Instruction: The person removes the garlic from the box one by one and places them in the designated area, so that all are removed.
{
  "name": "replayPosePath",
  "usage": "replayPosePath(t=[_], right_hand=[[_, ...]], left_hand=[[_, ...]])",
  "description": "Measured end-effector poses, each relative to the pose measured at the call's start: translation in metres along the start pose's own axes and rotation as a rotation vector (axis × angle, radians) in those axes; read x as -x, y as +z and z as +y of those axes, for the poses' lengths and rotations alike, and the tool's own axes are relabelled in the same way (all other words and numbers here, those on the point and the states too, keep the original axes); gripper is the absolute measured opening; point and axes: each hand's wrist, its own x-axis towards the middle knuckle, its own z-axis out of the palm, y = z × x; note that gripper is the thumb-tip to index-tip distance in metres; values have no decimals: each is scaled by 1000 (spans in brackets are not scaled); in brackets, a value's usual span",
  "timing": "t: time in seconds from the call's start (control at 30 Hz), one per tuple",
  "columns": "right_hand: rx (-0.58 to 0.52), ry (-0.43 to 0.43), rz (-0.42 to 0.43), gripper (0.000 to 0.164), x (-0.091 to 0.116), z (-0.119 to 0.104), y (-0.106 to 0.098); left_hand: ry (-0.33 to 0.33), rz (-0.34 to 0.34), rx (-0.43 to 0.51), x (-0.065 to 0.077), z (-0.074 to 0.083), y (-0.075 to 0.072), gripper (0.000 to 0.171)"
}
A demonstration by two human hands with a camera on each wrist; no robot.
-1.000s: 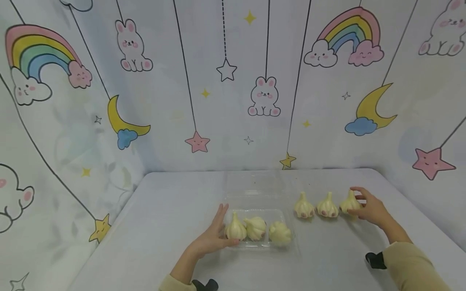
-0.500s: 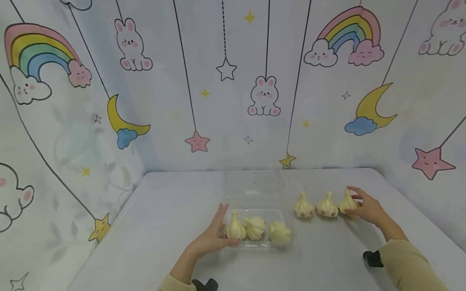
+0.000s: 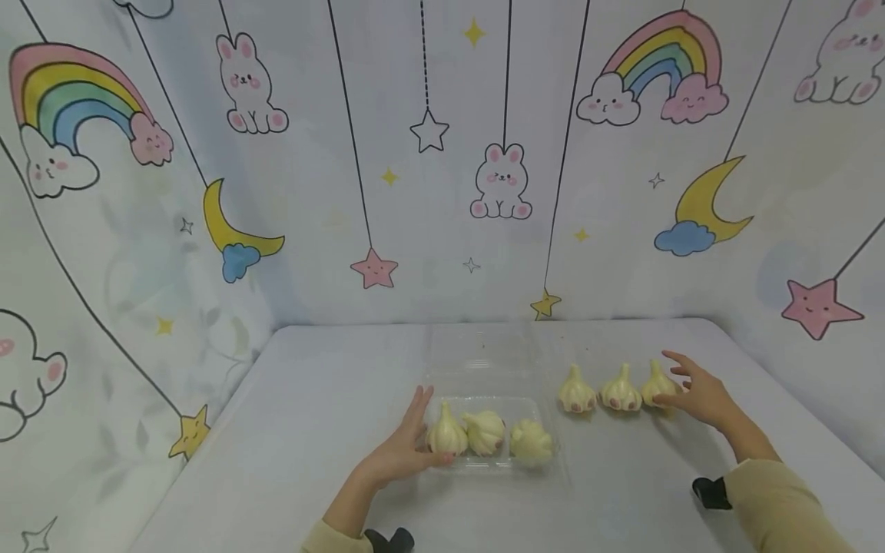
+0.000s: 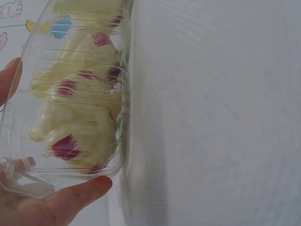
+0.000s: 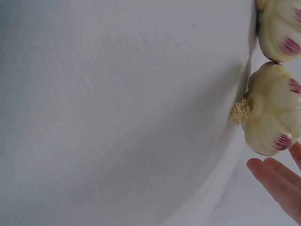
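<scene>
A clear plastic clamshell box (image 3: 477,465) lies with its lid opened on the table, with three pale garlic bulbs in its tray, one of them (image 3: 531,442) at the right end. My left hand (image 3: 401,453) holds the tray's left end, thumb along the front and fingers up the side. In the left wrist view the thumb (image 4: 89,188) presses the clear wall. Three more bulbs stand upright in a row to the right. My right hand (image 3: 701,392) is around the rightmost garlic bulb (image 3: 657,385), its fingers spread. A small gap shows between fingertip (image 5: 256,165) and bulb (image 5: 273,113) in the right wrist view.
The box's clear lid (image 3: 484,349) lies flat behind the tray. A white table (image 3: 311,399) carries everything, and a cartoon-printed cloth (image 3: 429,192) hangs at its back. The middle bulb (image 3: 621,389) and the left bulb (image 3: 577,391) stand close beside the rightmost one.
My right hand has slid the rightmost garlic bulb left toward the other two, then its fingers have loosened and drawn slightly back. The left hand and box have stayed in place.
</scene>
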Motion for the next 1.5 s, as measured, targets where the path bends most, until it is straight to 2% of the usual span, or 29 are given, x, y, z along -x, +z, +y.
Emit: replayPosePath(t=[0.27,0.5,0.83,1.1,1.37,1.5], right_hand=[[7,-1,20,83,-1,-3,-7],[8,18,58,79,5,-12,-8],[-4,-12,213,72,8,-29,-10],[-73,8,240,70,12,-50,-9],[-90,-44,280,66,15,-67,-4],[-110,-62,270,65,16,-76,-3]], left_hand=[[15,-4,-4,-1,2,-3,104],[1,-6,-4,-2,-3,-1,104],[7,-2,-1,1,-4,1,105],[13,-1,0,1,-5,1,105],[10,4,-11,1,-4,1,104],[13,4,-10,-1,-4,0,104]])
